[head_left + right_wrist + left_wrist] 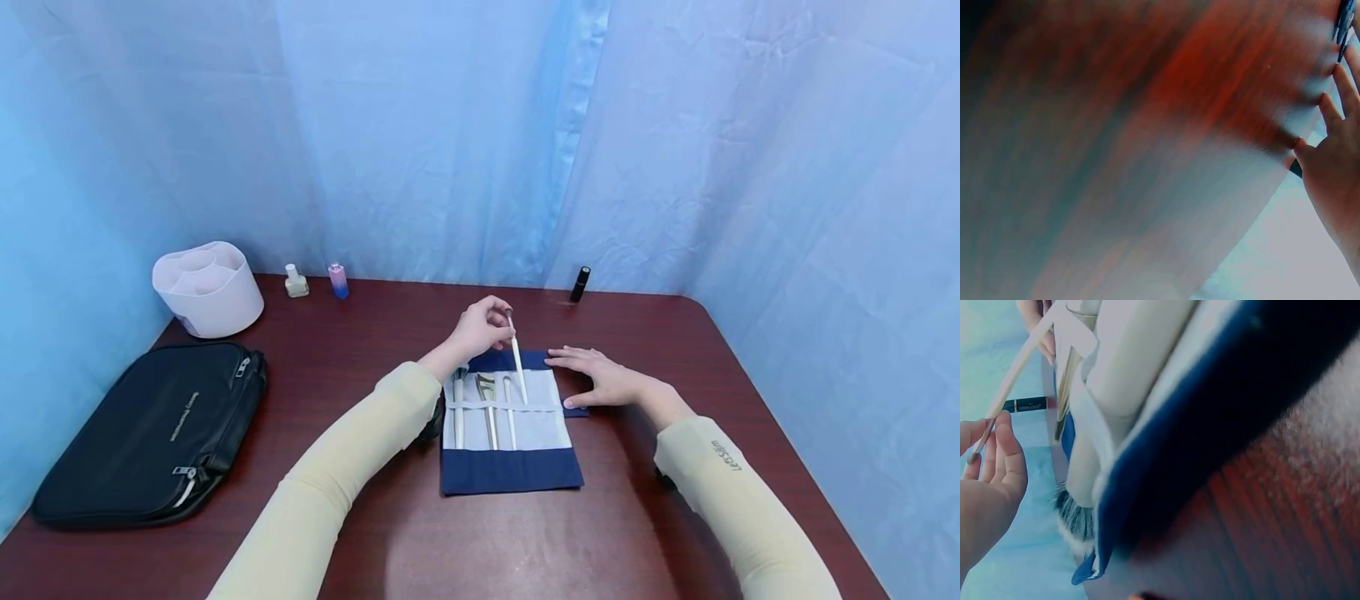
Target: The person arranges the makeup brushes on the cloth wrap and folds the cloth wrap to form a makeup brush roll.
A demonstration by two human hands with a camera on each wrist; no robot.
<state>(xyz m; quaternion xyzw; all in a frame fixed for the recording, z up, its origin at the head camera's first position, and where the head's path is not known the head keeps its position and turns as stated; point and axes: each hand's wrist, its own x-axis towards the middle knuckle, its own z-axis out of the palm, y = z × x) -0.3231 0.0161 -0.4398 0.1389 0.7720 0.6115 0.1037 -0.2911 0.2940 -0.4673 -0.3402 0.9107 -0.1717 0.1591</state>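
Note:
A navy brush roll (510,472) lies unfolded on the table, its pale lining holding several makeup brushes (491,417) behind a white strap. My left hand (482,327) pinches a slim white-handled makeup brush (517,358) near its dark tip, above the roll's far edge. The handle slants down to the lining by the strap; whether its end is tucked under, I cannot tell. In the left wrist view, fingertips (1004,422) and thumb meet on this brush. My right hand (603,379) rests with spread, fairly straight fingers at the roll's right edge, thumb on a navy tab.
On the left lies a black zipped case (142,433), with a white divided holder (210,292) behind it. A nail polish bottle (296,282), a pink-blue bottle (338,281) and a black tube (580,284) stand along the back, before blue curtains.

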